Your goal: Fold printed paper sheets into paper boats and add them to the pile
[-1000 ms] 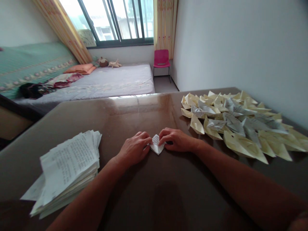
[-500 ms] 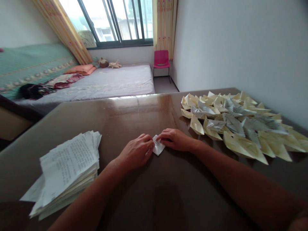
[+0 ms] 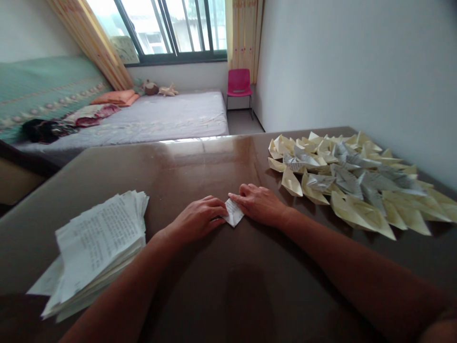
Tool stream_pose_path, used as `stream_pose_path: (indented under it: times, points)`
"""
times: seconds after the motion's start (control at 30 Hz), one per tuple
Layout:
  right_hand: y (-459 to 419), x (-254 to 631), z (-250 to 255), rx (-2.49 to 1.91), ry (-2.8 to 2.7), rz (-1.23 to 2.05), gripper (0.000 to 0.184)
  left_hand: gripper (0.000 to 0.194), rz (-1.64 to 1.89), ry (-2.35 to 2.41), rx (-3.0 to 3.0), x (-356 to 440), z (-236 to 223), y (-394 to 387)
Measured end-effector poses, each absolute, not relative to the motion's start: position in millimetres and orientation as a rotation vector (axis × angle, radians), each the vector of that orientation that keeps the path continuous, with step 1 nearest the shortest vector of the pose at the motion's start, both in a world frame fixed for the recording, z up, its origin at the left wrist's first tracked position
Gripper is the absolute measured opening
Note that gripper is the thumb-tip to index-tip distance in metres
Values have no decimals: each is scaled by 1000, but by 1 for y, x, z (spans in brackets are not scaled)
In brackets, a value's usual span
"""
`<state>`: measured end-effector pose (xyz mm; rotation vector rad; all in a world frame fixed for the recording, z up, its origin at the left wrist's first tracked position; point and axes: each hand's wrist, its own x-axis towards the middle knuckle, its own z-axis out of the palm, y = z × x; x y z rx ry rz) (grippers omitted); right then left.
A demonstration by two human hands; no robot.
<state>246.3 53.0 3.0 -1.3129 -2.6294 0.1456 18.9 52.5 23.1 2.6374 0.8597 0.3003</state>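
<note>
One small, creased, printed-paper piece [image 3: 233,213] on one glossy brown table [image 3: 203,178], between two hands: left [image 3: 200,215], fingers together at its edge; right [image 3: 262,204], fingers pressing its opposite side. Outward: one ragged paper stack [image 3: 102,243]; many pointed paper boats [image 3: 353,209], overlapping, uncountable.

No words or numbers can be read here, but there are small rows of print. The top sheet [image 3: 98,240] of the paper stack [image 3: 107,278] has lots of dark rows, one under another. They are too tiny and fuzzy to read. A little dark mark sits near that sheet's bottom corner, and it is too blurry to read too. The small folded paper [image 3: 233,212] has thin, slanting rows of print, also too tiny to read. Some white paper boats [image 3: 345,181] have rows of little dark marks on their sides, and those are too small to make out.
</note>
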Motion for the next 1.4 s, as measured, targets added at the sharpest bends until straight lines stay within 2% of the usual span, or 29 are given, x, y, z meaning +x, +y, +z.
stream_pose_path:
  times: [0.1,0.23,0.3,0.37,0.53,0.77,0.9,1.03,1.4]
  points:
    - [59,254,3,-1244,-2491,315,37,24,318,837,2673,19,22,52]
    - [64,261,9,-942,-2448,639,29,27,315,862,2716,21,22,51]
    - [64,262,11,-848,-2523,722,37,27,302,886,2738,21,21,51]
    - [62,260,11,-877,-2562,699,41,27,282,901,2744,21,20,51]
    - [55,256,8,-936,-2579,590,14,23,309,905,2683,18,16,55]
    - [54,255,5,-1012,-2543,515,8,17,395,1041,2531,16,9,58]
    - [53,249,0,-1196,-2440,535,13,16,424,1131,2439,20,8,58]
    - [46,238,1,-1424,-2370,387,18,17,457,1300,2343,26,4,57]
    - [43,230,0,-1633,-2366,283,20,24,435,1455,2483,36,-2,53]
